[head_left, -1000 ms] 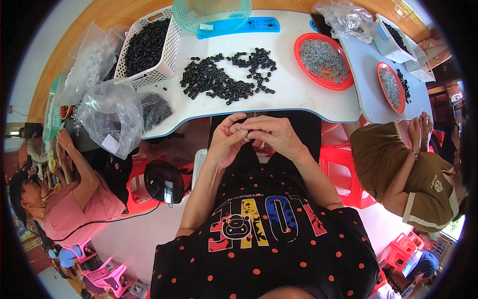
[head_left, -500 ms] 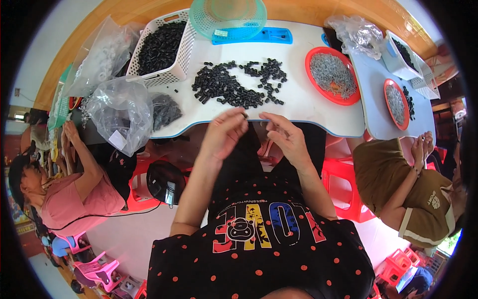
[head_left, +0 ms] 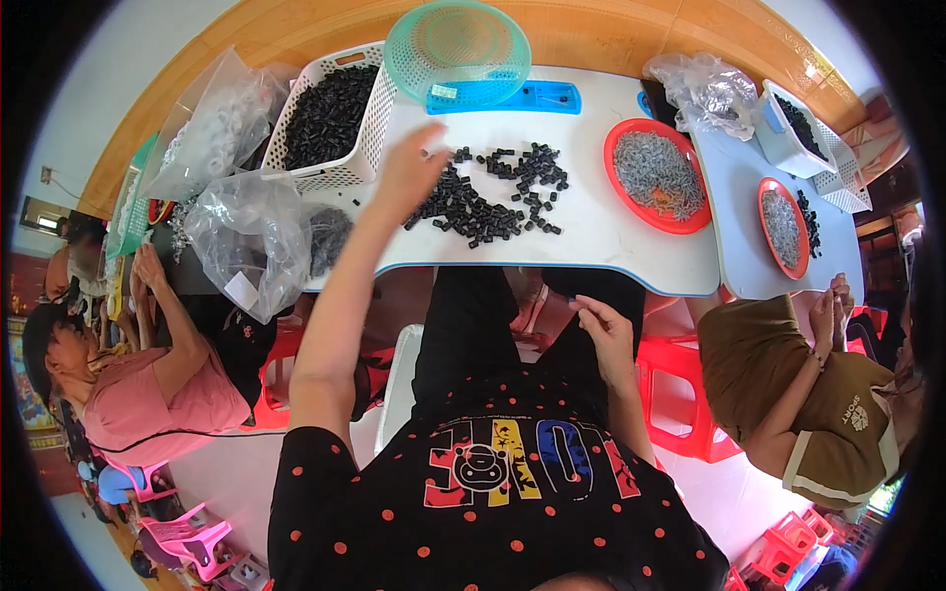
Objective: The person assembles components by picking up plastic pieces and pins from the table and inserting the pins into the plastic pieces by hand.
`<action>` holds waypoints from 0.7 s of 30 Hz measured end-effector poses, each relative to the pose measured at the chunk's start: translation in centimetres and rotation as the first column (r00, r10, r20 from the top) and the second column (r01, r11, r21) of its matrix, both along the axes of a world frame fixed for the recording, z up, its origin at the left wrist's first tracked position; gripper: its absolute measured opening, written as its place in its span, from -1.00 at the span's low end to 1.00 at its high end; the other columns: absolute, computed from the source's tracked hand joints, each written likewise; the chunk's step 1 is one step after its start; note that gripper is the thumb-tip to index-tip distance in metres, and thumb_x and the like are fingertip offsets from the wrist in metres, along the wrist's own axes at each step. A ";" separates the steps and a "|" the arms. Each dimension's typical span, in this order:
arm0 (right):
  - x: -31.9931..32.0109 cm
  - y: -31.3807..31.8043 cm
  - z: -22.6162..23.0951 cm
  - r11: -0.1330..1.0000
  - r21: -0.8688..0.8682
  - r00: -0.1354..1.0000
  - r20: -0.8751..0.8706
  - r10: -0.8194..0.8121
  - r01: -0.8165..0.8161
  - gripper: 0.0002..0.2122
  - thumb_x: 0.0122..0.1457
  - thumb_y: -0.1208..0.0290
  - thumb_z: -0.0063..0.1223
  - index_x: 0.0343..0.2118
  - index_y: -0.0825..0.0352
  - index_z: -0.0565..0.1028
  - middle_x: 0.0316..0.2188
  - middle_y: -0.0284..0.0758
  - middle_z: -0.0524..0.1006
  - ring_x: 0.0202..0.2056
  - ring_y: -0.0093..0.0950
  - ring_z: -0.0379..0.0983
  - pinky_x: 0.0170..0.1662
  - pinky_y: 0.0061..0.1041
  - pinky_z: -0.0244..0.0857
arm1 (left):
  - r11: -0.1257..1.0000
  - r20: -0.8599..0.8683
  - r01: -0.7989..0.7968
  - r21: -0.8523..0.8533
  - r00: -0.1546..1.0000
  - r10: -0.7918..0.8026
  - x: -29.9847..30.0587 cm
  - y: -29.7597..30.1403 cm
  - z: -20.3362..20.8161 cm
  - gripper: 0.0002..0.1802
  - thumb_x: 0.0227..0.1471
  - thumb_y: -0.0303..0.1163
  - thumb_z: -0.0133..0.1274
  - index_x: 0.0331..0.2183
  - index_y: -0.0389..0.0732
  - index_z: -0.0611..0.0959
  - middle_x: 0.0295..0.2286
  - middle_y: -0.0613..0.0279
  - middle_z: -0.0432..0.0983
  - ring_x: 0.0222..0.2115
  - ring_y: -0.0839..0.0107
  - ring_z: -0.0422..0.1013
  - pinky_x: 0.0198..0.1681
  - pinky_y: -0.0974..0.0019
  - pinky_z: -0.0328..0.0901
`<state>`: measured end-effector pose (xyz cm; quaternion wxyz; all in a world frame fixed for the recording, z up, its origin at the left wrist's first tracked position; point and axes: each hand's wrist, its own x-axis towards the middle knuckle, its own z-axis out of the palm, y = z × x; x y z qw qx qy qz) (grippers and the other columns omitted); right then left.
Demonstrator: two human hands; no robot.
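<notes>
My left hand reaches over the table at the left end of a loose pile of small black cylindrical pieces. Its fingers point forward, a little apart from the thumb, and nothing shows between them. Over my right thigh, in front of the table edge, my right hand has thumb and fingertips pinched together. A tiny dark bit shows at those fingertips, too small to name. Close to the left hand stands a white perforated basket full of similar black pieces.
A red plate of small grey parts lies at the right. At the back, a green mesh colander overlaps a blue tray. Clear plastic bags lie left. People sit on both sides, the right one beside another table.
My left hand has swung forward and left, from the table edge to the pile beside the basket. My right hand has drawn back and down over my thigh. The view has shifted slightly.
</notes>
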<state>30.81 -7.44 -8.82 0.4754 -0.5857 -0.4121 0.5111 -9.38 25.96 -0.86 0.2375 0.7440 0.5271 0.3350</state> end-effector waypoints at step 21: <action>0.2 1.4 -0.7 0.999 0.014 0.995 0.092 0.040 -0.042 -0.68 0.69 0.46 0.34 0.38 0.40 0.82 0.10 -0.30 0.94 -0.06 -0.63 0.68 0.11 -0.53 0.59 | 0.974 -0.239 -0.054 0.218 0.965 0.107 -4.3 -8.7 -6.8 -0.58 0.56 -0.30 0.41 0.33 -0.14 0.90 0.46 -0.03 0.73 0.59 -0.16 0.48 0.74 -0.43 0.17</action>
